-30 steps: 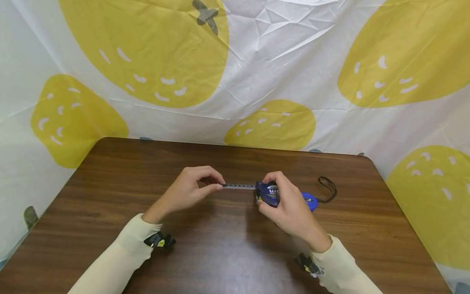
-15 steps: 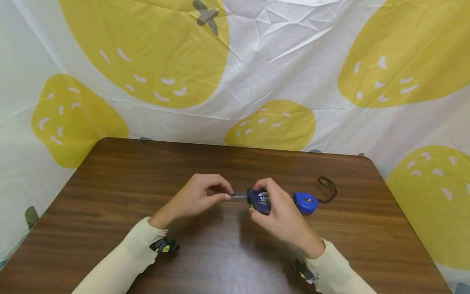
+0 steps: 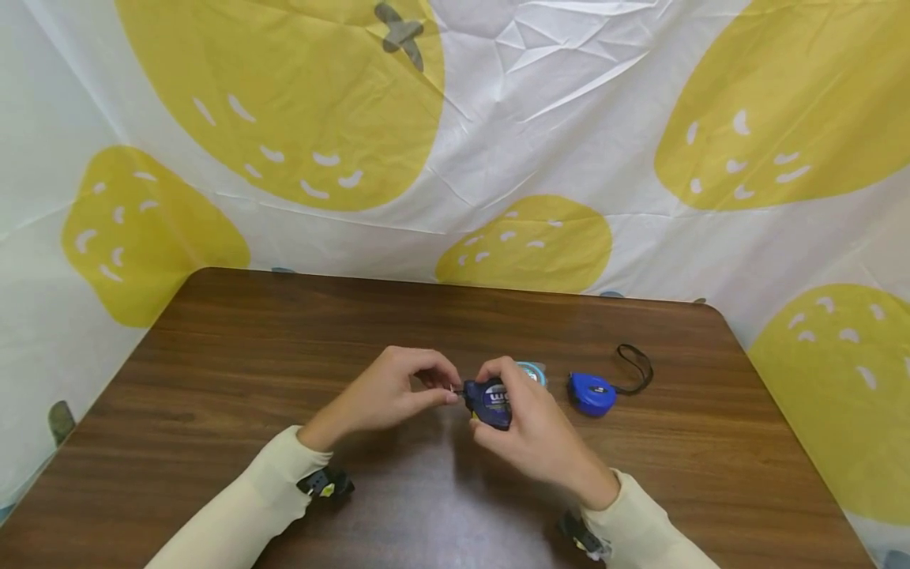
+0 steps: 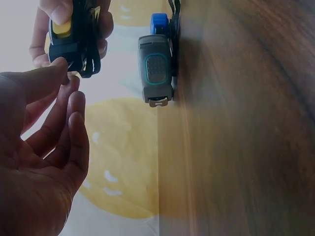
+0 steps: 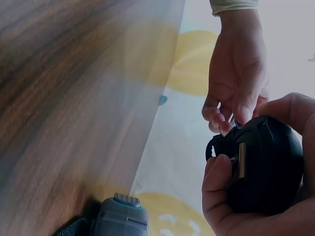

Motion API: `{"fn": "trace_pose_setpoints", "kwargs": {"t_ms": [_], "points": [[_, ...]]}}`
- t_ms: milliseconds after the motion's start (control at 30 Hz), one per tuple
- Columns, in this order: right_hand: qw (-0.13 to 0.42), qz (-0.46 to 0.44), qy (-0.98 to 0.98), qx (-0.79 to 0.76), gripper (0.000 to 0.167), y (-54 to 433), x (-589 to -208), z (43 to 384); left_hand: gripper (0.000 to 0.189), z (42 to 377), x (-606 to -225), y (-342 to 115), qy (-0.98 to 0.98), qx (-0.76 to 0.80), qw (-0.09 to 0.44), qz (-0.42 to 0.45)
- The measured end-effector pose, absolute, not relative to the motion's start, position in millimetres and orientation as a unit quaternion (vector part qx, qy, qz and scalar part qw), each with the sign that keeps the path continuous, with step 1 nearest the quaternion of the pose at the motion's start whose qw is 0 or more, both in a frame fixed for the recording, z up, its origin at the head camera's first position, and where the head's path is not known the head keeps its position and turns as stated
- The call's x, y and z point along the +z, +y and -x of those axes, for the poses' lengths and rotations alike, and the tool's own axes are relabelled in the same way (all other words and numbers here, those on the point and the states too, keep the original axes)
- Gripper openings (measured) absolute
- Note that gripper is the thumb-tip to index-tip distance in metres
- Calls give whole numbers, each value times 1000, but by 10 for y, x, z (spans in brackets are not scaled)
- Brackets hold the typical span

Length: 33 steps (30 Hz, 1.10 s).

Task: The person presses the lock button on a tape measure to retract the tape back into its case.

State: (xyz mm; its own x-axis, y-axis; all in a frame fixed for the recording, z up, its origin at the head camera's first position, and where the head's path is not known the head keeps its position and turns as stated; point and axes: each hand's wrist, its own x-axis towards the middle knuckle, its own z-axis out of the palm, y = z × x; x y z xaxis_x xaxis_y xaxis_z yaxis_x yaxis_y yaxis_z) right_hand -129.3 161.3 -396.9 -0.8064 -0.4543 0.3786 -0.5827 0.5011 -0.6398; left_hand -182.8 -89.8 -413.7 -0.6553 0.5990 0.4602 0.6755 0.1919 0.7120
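My right hand (image 3: 536,433) holds a dark blue tape measure (image 3: 489,401) above the table, its fingers and thumb round the case. In the left wrist view, the right thumb rests on the yellow button (image 4: 62,29) of that case. My left hand (image 3: 391,393) pinches the end of the blade between thumb and fingertips, right at the case's mouth. Hardly any blade shows between the left fingertips and the case. A metal clip (image 5: 242,160) is seen on the case's side in the right wrist view.
A grey tape measure with turquoise trim (image 4: 156,69) stands on the wooden table (image 3: 320,316), partly hidden behind my right hand in the head view. Right of it lies a bright blue tape measure (image 3: 592,394) with a black wrist loop (image 3: 643,367). A fruit-patterned cloth (image 3: 355,245) hangs behind.
The drawn-out blade has shortened until my left fingers are at the case. Both hands have come together and nearer me. The grey tape measure has come into view behind the right hand.
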Motion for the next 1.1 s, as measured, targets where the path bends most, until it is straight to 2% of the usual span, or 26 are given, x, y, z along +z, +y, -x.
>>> {"fn": "trace_pose_setpoints", "kwargs": {"t_ms": [400,700,1100], "points": [[72,-332,-848,406,53,1600,-4014,1306,13,1791,-4157,-887,-778,-477,28,409],[70,-347,-845,401,58,1626,-4027,1332,12,1799,-4149,-918,-785,-485,-49,383],[31,-326,-841,431,59,1615,-4079,1401,17,1815,-4151,-925,-794,-492,-89,346]]}}
